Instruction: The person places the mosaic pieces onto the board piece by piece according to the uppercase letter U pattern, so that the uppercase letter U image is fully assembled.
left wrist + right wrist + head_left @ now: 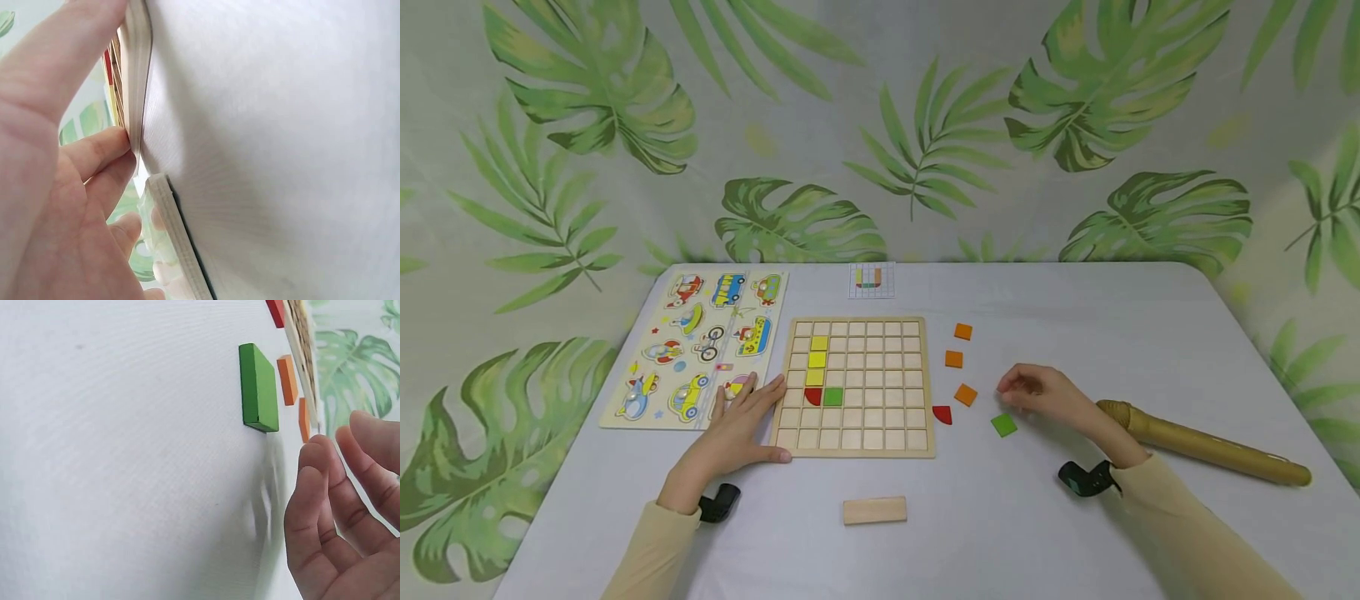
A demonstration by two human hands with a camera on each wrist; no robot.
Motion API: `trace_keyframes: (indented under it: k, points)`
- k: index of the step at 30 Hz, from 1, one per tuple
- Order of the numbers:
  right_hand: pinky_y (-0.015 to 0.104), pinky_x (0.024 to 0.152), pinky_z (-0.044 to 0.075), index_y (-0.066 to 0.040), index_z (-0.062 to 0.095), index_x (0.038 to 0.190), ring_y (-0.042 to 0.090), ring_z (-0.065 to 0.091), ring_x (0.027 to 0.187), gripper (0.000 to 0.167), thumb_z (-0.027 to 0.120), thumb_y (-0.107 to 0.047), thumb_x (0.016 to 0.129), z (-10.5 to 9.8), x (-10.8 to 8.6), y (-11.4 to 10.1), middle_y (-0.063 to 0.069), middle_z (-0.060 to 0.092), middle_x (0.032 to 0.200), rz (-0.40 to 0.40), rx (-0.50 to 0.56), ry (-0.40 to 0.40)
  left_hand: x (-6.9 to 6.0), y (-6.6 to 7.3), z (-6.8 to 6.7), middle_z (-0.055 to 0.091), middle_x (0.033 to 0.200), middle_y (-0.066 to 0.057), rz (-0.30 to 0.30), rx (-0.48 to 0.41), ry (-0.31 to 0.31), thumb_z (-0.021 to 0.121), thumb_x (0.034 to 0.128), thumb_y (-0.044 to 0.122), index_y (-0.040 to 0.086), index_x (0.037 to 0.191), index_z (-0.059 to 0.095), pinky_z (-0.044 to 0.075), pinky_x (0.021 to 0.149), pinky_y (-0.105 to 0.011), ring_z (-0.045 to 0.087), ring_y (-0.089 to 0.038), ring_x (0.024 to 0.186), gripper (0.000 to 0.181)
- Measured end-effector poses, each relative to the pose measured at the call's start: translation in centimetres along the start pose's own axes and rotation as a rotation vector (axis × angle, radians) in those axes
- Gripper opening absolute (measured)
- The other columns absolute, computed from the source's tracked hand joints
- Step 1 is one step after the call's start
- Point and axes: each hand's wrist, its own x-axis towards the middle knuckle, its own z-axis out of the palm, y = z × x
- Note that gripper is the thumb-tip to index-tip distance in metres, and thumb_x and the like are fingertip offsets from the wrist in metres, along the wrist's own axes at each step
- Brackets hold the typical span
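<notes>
My left hand [735, 437] rests at the left side of a wooden grid board [880, 451], fingers spread along its edge and thumb at the near-left corner. On the board lie a column of 3 yellow square tiles [817, 360], a red quarter-circle tile [813, 397] below them and a green square tile [833, 397] beside the red one. My right hand [1045, 396] hovers over the table with loosely bent fingers and nothing in them. A loose green tile [1003, 425] lies just below its fingertips, seen close in the right wrist view [259, 390].
Right of the board lie orange square tiles [953, 359] and a red quarter-circle tile [942, 414]. A pattern card [872, 281] is behind the board, a vehicle puzzle [647, 383] to its left. A wooden block [875, 511] lies in front, a brown microphone-shaped stick [1210, 444] at right.
</notes>
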Motion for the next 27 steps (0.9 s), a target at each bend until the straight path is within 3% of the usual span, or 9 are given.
trace_keyframes:
  k: [11,17,24,27]
  points:
    - [0.025,0.068,0.048,-0.004,0.065,0.101,0.018,0.056,0.082,0.015,0.066,-0.001,0.086,0.5,-0.7,0.8,0.008,0.064,0.100,-0.048,-0.028,-0.057,0.0,0.1,-0.1,0.024,0.156,-0.008,0.003,-0.013,-0.001,0.082,0.0664,0.049,0.006,0.149,0.033,-0.011,0.106,-0.065,0.003,-0.038,0.144,0.105]
    - [0.023,0.066,0.043,-0.009,0.065,0.103,0.015,0.052,0.079,0.021,0.074,-0.007,0.083,1.0,-1.0,1.4,0.002,0.064,0.098,-0.104,-0.068,-0.081,0.0,0.1,-0.1,0.025,0.156,-0.008,0.003,-0.016,-0.001,0.082,0.0661,0.049,0.006,0.149,0.033,-0.011,0.106,-0.066,0.003,-0.039,0.143,0.105]
    - [0.023,0.067,0.044,-0.009,0.065,0.100,0.016,0.051,0.080,0.027,0.073,0.004,0.078,1.5,-1.2,1.5,-0.001,0.061,0.094,-0.172,-0.137,-0.057,0.0,0.1,-0.1,0.024,0.156,-0.007,-0.007,-0.013,-0.007,0.081,0.0663,0.050,0.006,0.149,0.033,-0.011,0.106,-0.065,0.002,-0.038,0.144,0.106]
    - [0.023,0.067,0.044,-0.008,0.064,0.097,0.017,0.050,0.080,0.028,0.074,0.007,0.076,1.6,-1.2,1.3,-0.001,0.059,0.091,-0.166,-0.156,-0.045,-0.1,0.2,-0.1,0.024,0.156,-0.008,-0.006,-0.015,-0.003,0.081,0.0660,0.050,0.006,0.149,0.033,-0.010,0.106,-0.066,0.002,-0.038,0.143,0.106]
